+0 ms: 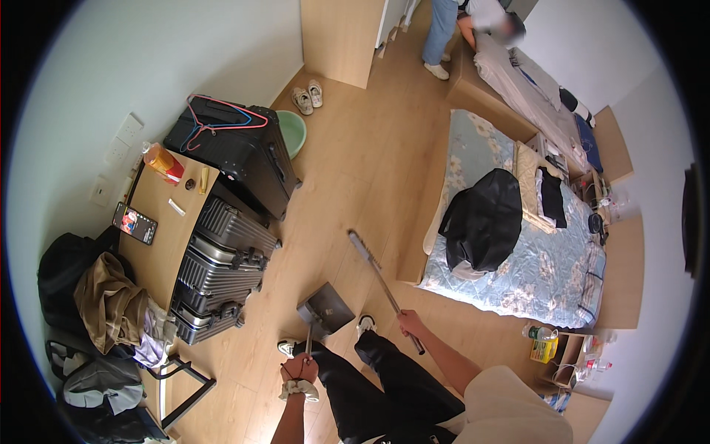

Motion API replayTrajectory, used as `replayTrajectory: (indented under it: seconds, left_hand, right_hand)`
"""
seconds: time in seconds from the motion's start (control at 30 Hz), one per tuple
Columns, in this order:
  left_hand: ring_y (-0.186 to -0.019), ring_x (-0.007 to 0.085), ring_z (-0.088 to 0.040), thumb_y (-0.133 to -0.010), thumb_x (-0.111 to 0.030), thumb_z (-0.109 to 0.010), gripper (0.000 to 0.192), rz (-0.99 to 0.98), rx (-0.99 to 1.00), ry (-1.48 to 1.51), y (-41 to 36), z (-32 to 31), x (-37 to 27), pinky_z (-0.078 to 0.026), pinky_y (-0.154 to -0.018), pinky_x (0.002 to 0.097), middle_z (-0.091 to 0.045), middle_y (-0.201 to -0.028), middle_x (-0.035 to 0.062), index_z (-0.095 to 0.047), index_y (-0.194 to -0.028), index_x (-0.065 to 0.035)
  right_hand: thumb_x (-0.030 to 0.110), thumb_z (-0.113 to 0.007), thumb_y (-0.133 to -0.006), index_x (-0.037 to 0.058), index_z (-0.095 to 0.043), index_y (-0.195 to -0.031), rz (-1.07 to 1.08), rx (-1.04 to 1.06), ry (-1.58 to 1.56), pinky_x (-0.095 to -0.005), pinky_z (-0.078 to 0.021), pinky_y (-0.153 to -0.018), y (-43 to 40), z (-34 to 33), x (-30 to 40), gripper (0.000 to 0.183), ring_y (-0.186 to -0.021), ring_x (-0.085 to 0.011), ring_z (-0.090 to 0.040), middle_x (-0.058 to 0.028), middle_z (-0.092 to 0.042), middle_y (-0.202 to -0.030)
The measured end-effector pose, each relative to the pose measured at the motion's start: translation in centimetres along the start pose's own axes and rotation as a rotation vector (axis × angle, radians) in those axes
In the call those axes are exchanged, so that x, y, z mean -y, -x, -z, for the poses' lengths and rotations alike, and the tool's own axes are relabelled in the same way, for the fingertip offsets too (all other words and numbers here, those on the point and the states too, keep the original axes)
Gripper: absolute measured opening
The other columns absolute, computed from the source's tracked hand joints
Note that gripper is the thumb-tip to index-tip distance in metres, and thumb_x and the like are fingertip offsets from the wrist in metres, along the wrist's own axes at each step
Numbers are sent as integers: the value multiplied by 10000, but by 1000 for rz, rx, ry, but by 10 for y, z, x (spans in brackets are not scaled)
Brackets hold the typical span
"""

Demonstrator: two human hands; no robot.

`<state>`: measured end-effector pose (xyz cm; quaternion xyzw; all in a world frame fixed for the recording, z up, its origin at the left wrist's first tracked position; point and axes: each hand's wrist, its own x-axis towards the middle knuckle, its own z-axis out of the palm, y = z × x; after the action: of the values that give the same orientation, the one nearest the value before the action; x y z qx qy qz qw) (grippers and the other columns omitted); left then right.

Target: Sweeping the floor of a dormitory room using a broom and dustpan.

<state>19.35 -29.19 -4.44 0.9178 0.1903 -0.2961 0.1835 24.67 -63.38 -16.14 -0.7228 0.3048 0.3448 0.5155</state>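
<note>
My left hand (299,368) is closed around the upright handle of a grey long-handled dustpan (326,309), whose pan is at floor level before my left foot. In my right hand (410,323) is the dark metal handle of a long, slim-headed broom (363,248). The broom's narrow head points away from me, towards the middle of the wooden floor; whether it touches the floor cannot be told. Dustpan and broom head are apart, the pan nearer to me.
Ribbed suitcases (222,277) and a desk (161,205) line the left. A bed (532,277) bearing a black bag (485,222) stands right. Shoes (307,97) and a green basin (292,133) lie farther off. Another person (444,33) bends over the far bed.
</note>
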Motion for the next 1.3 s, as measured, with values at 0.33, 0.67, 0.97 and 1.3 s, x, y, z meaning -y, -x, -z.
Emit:
replayTrajectory:
  seconds: [0.33,0.67,0.97,1.3]
  left_hand:
    - [-649,301,-625,-715,-280,-534,152,-132,17,32,-10,0,-39,-488,-597,390,-632,-671,152,-669,-735,-214]
    - [-658,298,-629,-722,-284,-526,166,-4,-16,-12,0,2,-2,-491,-606,385,-636,-677,145,-670,-743,-205]
    - [-670,286,-631,-700,-302,-527,168,0,-7,12,2,3,-3,-493,-621,379,-642,-683,121,-661,-747,-212]
    - [-650,246,-625,-716,-349,-537,180,-42,24,-69,-4,-22,33,-485,-582,365,-647,-720,50,-656,-816,-258]
  right_hand:
    - [151,-448,-800,-61,-538,-713,438,74,519,-362,-434,-374,-75,11,-82,246,-383,-257,-540,-149,-519,-486]
    - [167,-460,-805,-13,-533,-643,-94,185,190,-334,-406,-350,9,-42,-1,253,-365,-192,-493,-110,-504,-476]
    - [167,-441,-823,-60,-544,-808,37,-71,207,-353,-438,-384,-9,-38,13,249,-413,-226,-554,-145,-541,-527]
    - [113,-520,-716,4,-554,-593,472,421,914,-339,-432,-383,-19,-69,-17,168,-416,-215,-556,-108,-525,-460]
